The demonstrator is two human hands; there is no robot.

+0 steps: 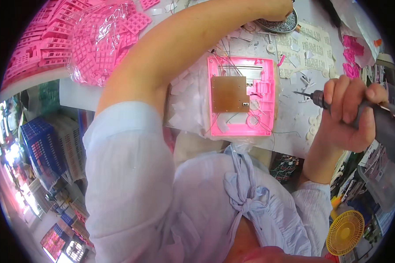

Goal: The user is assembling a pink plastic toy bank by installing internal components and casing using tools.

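My left arm stretches far across the table, and my left hand (275, 9) is at a round metal dish (289, 25) of small screws. Its fingers look drawn together; what they pinch, if anything, is hidden. My right hand (349, 107) is wrapped around a dark electric screwdriver (321, 99), its thin bit pointing left. Between my arms lies an open pink plastic housing (267, 125) on clear wrap. A brown circuit board (229, 94) rests inside it, with thin wires running out at its top and bottom.
Pink plastic parts (44, 52) and a clear bag (96, 44) of pink pieces are heaped at the left. Printed paper (311, 48), white pegs (307, 83) and white discs (314, 125) lie at the right. A blue crate (41, 144) and a yellow basket (346, 232) stand lower down.
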